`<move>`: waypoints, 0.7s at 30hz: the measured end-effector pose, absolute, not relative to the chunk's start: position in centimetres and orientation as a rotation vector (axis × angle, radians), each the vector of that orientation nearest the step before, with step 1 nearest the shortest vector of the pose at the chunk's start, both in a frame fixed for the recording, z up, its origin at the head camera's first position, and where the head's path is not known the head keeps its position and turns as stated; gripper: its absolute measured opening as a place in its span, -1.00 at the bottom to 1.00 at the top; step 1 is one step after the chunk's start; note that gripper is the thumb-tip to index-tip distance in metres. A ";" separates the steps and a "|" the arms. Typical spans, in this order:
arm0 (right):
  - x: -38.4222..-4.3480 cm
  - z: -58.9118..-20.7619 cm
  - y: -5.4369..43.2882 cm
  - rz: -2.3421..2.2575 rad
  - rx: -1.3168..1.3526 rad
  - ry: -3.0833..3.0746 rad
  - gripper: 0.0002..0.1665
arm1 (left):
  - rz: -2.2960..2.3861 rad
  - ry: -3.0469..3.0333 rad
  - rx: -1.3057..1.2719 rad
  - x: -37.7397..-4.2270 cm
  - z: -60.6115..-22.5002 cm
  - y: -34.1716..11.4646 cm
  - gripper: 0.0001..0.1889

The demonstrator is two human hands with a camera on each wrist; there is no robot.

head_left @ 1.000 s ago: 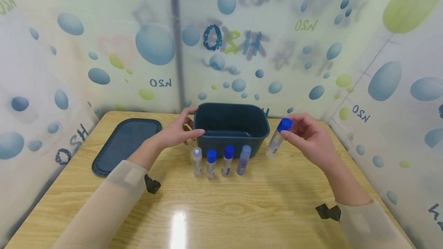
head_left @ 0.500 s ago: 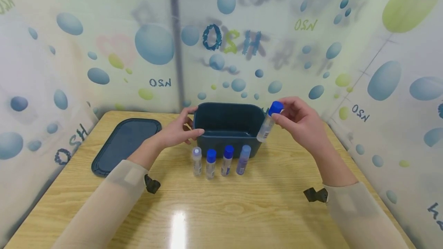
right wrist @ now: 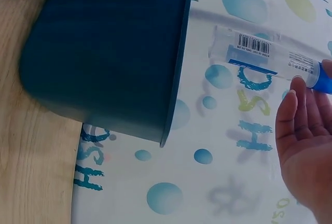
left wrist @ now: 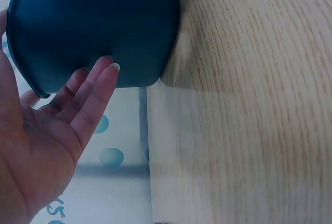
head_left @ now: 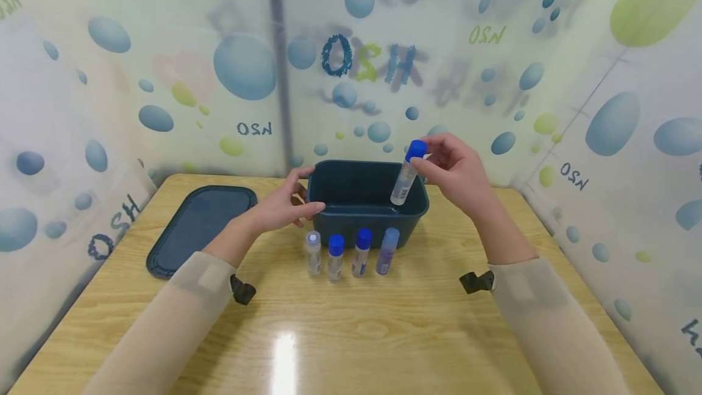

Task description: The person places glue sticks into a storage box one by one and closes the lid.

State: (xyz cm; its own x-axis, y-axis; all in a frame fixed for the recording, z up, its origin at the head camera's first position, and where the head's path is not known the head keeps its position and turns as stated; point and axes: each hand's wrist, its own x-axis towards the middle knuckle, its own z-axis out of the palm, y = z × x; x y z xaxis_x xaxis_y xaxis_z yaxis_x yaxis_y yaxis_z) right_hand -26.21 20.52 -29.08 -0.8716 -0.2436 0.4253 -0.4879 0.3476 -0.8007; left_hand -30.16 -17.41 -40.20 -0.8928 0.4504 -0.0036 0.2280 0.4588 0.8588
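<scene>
In the head view my right hand (head_left: 457, 169) pinches a slim clear bottle (head_left: 403, 183) by its blue cap, between thumb and fingers. The bottle tilts, its lower end overlapping the inside of a dark blue plastic bin (head_left: 362, 224) near the right end. A barcode label on the bottle (right wrist: 254, 53) shows in the right wrist view, where it appears above the rim. At the bin's left end lies my left hand (head_left: 282, 206), thumb at the front rim and index finger at the back corner. Its other fingers (left wrist: 96, 92) extend nearly straight along the bin's outer side.
Several similar bottles stand in a row before the bin: one with a clear cap (head_left: 313, 255), two with dark blue caps (head_left: 335, 258) (head_left: 361, 253), one bluish (head_left: 387, 252). A flat dark lid (head_left: 200, 227) lies left on the wooden table (head_left: 356, 328). A patterned curtain hangs behind.
My right hand has carried the blue-capped bottle leftward and up, from right of the bin to over its opening. My left hand has stayed at the bin's left end.
</scene>
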 end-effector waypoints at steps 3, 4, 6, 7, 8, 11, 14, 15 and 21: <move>-27.1 -29.2 19.8 1.505 0.647 -2.420 -0.59 | 1.406 2.479 0.583 -30.2 -40.2 -17.4 0.02; -27.3 -29.3 19.6 1.498 0.640 -2.433 -0.59 | 1.404 2.480 0.585 -30.2 -40.2 -17.4 0.02; -27.9 -29.5 19.2 1.499 0.642 -2.444 -0.58 | 1.404 2.481 0.589 -30.1 -40.1 -17.4 0.02; -28.1 -29.5 18.9 1.497 0.641 -2.452 -0.58 | 1.403 2.481 0.591 -30.1 -40.1 -17.4 0.02; -28.4 -29.6 18.7 1.502 0.644 -2.458 -0.57 | 1.403 2.484 0.592 -30.1 -40.1 -17.4 0.02; -29.2 -30.1 18.1 1.521 0.643 -2.479 -0.56 | 1.404 2.485 0.597 -30.1 -40.1 -17.4 0.02; -30.1 -30.6 17.5 1.533 0.638 -2.505 -0.55 | 1.403 2.487 0.592 -30.1 -40.1 -17.4 0.02; -30.4 -30.9 17.3 1.538 0.633 -2.513 -0.55 | 1.401 2.488 0.591 -30.1 -40.1 -17.4 0.02; -32.0 -32.2 16.0 1.501 0.657 -2.581 -0.51 | 1.391 2.497 0.586 -30.0 -40.1 -17.4 0.02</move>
